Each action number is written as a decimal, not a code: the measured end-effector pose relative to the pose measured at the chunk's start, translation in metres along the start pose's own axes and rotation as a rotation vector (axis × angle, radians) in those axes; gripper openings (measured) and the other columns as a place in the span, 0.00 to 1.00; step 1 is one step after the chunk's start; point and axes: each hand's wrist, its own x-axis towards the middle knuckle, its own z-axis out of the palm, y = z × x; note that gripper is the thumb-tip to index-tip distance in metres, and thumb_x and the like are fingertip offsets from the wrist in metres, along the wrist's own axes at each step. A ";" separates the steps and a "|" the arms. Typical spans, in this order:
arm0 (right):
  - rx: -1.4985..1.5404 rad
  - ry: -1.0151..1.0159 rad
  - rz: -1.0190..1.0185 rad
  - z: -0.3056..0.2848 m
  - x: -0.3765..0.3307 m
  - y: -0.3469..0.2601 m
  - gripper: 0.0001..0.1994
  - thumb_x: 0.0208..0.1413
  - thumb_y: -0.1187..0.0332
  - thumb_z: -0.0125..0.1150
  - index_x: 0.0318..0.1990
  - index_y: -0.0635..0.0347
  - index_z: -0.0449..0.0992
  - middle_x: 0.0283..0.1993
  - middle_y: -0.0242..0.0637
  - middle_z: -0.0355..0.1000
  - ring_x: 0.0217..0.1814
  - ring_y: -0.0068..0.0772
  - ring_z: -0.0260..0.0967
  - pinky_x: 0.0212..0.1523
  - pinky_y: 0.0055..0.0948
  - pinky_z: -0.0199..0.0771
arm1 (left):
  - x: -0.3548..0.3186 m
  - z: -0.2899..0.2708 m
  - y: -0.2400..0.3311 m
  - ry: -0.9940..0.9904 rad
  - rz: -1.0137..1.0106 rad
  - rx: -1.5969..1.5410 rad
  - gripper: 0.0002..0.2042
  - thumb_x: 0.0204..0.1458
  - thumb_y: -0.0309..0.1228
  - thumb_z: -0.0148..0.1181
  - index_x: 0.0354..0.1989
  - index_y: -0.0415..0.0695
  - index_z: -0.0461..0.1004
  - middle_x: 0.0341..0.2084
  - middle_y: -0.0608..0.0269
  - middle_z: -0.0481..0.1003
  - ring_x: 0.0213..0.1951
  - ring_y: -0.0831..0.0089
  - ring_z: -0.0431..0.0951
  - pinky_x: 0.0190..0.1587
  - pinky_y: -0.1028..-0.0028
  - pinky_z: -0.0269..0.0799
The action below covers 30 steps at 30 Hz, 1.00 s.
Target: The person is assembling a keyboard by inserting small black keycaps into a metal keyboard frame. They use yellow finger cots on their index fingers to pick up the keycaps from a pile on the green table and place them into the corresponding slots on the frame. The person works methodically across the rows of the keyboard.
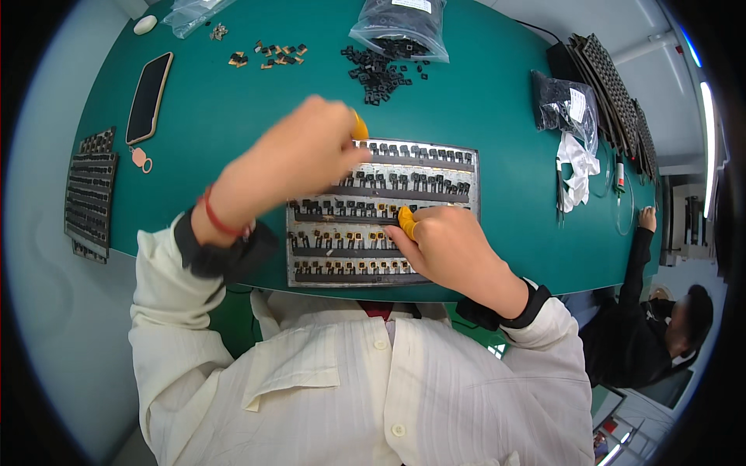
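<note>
i see a rectangular metal tray [373,279] lined with rows of small black parts [404,182], lying on the green counter [513,241] close before the person. over its corner between 10 and 11 o'clock, the left hand [311,147] curls, blurred; whether it grips anything, i cannot tell. toward 4 o'clock, the right hand [451,242] bends its fingers down at the third row, their grip hidden. a loose black pile [377,81] sits at 12 o'clock, a phone [149,97] at 10.
</note>
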 end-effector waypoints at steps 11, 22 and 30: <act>0.225 -0.079 0.052 -0.055 0.057 0.025 0.14 0.51 0.63 0.67 0.28 0.71 0.80 0.26 0.53 0.77 0.28 0.52 0.77 0.33 0.41 0.77 | 0.056 0.017 -0.036 0.231 -0.034 0.116 0.11 0.45 0.27 0.70 0.32 0.30 0.79 0.25 0.47 0.79 0.28 0.60 0.81 0.33 0.68 0.76; 0.269 0.288 0.210 -0.020 0.140 0.062 0.15 0.43 0.64 0.75 0.29 0.70 0.81 0.28 0.52 0.78 0.32 0.48 0.79 0.37 0.40 0.78 | 0.027 -0.004 -0.047 0.111 -0.177 0.057 0.15 0.43 0.28 0.71 0.37 0.32 0.79 0.28 0.51 0.80 0.30 0.61 0.81 0.34 0.67 0.76; 0.240 0.135 0.111 -0.032 0.121 0.048 0.11 0.48 0.69 0.69 0.33 0.70 0.82 0.30 0.52 0.78 0.33 0.47 0.79 0.38 0.36 0.78 | 0.033 0.002 -0.045 0.095 -0.063 -0.026 0.11 0.44 0.26 0.70 0.33 0.29 0.80 0.22 0.51 0.79 0.24 0.67 0.79 0.31 0.71 0.76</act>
